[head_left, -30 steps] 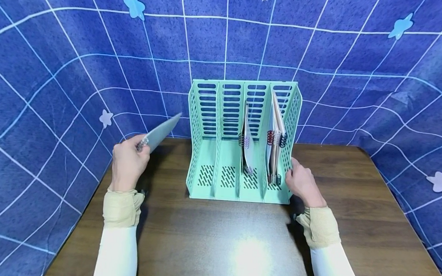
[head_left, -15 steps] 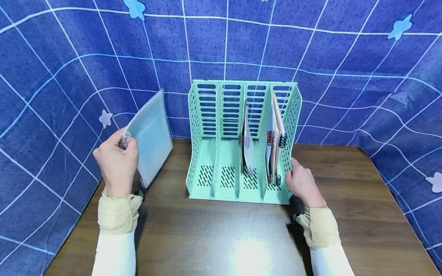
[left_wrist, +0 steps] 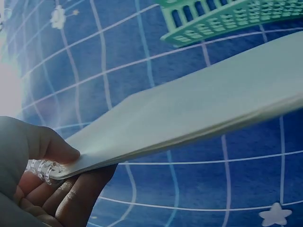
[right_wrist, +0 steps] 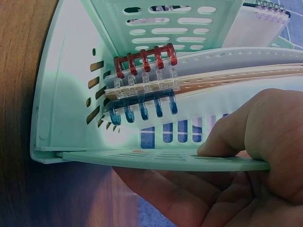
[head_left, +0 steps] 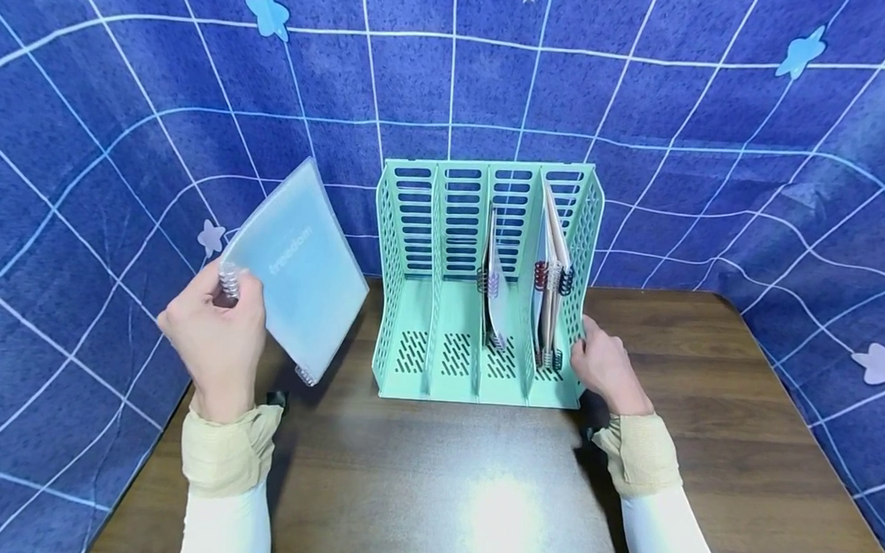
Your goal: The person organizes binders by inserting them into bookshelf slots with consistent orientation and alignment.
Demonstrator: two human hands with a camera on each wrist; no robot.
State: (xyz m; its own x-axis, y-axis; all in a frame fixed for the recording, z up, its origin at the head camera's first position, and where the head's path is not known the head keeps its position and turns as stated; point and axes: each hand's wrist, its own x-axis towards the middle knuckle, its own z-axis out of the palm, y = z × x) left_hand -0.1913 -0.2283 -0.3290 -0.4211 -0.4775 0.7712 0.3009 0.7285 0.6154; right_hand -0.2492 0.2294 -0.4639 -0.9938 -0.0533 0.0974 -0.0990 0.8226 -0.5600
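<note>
My left hand [head_left: 218, 331] pinches a pale blue spiral notebook [head_left: 296, 260] by its clear-ringed edge, thumb on the cover and fingers beneath in the left wrist view. The notebook is tilted in the air left of a mint green file organizer [head_left: 404, 383], its cover facing up with faint white lettering. My right hand [head_left: 606, 364] grips the organizer's right side wall [right_wrist: 165, 161], thumb inside and fingers outside. Several notebooks [right_wrist: 147, 82] with red, clear and blue rings stand in the rightmost slot. Two thin ring-bound notebooks [head_left: 496, 288] lean in the slot left of it.
The organizer stands on a dark wooden table [head_left: 401, 491] near its back edge. Its two left slots show bare floors. A blue curtain [head_left: 453, 77] with white lines and stars hangs behind and along both sides.
The notebook has turned from nearly edge-on to show its cover as my left hand moved left and toward me. My right hand and the organizer have stayed put.
</note>
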